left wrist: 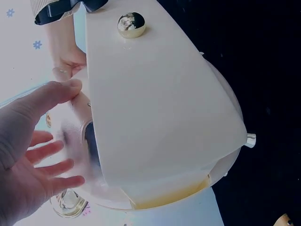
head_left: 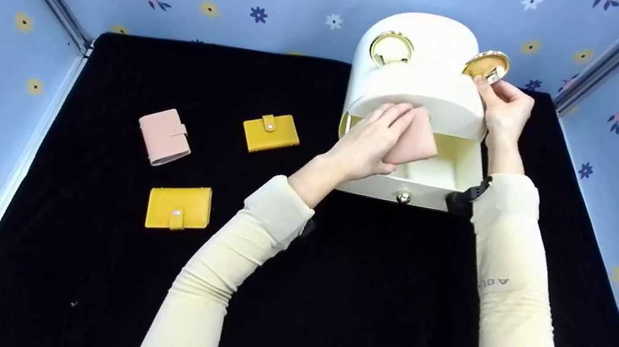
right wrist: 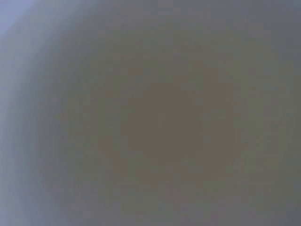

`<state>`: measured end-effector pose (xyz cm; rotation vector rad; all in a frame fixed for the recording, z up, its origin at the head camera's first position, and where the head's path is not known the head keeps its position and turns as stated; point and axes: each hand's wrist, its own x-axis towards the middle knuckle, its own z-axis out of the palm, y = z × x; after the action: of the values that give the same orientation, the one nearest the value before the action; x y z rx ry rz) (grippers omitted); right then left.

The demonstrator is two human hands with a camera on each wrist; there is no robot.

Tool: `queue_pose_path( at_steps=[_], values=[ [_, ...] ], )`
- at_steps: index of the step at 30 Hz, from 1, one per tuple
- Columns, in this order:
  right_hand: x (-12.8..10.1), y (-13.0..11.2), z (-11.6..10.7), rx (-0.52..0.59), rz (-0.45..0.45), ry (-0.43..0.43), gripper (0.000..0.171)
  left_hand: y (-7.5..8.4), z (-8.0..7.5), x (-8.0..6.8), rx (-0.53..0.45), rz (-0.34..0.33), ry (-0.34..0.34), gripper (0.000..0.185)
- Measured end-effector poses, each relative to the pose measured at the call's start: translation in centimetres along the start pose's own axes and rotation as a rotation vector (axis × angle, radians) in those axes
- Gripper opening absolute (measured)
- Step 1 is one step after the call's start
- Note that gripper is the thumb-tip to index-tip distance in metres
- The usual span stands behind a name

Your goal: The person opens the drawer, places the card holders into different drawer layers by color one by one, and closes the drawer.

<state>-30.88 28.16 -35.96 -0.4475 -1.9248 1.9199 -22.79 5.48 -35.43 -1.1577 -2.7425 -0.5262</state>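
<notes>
My left hand [head_left: 372,139] holds a pink card wallet [head_left: 416,139] over the pulled-out drawer [head_left: 411,192] of a white, rounded storage box [head_left: 434,50]. In the left wrist view, the thumb [left wrist: 59,92] lies along the wallet's edge, and the drawer's gold knob [left wrist: 131,25] shows close by. At the box's upper right, my right hand [head_left: 507,108] pinches the lower edge of a gold round ear [head_left: 492,59]. A matching gold ear [head_left: 392,49] stands on the box's left side. The right wrist view is only a blur.
Left of the box, a yellow card wallet [head_left: 271,133], another yellow wallet [head_left: 179,209] and a second pink wallet [head_left: 165,136] lie on the black cloth [head_left: 326,300]. Blue flowered walls [head_left: 287,2] border the table at the back and sides.
</notes>
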Motion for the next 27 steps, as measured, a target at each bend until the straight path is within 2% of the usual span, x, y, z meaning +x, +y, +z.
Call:
queue_pose_path(
  at_steps=[4, 10, 18, 27],
  values=[
    [-0.1, -0.1, 0.1, 0.014, 0.005, 0.001, 0.014, 0.0, 0.0, -0.2, -0.019, 0.01, -0.03, 0.08],
    [-0.1, -0.1, 0.2, 0.003, 0.013, 0.003, 0.013, -0.3, 0.1, -1.0, -0.034, 0.012, -0.009, 0.066],
    [0.0, 0.0, 0.1, 0.049, 0.017, -0.009, 0.014, -1.5, 0.0, -2.5, -0.06, -0.101, 0.0, 0.056],
    [-0.2, 0.0, 0.1, 0.019, 0.025, -0.005, 0.014, -3.8, 0.2, -4.4, -0.09, -0.168, 0.079, 0.048]
  ],
)
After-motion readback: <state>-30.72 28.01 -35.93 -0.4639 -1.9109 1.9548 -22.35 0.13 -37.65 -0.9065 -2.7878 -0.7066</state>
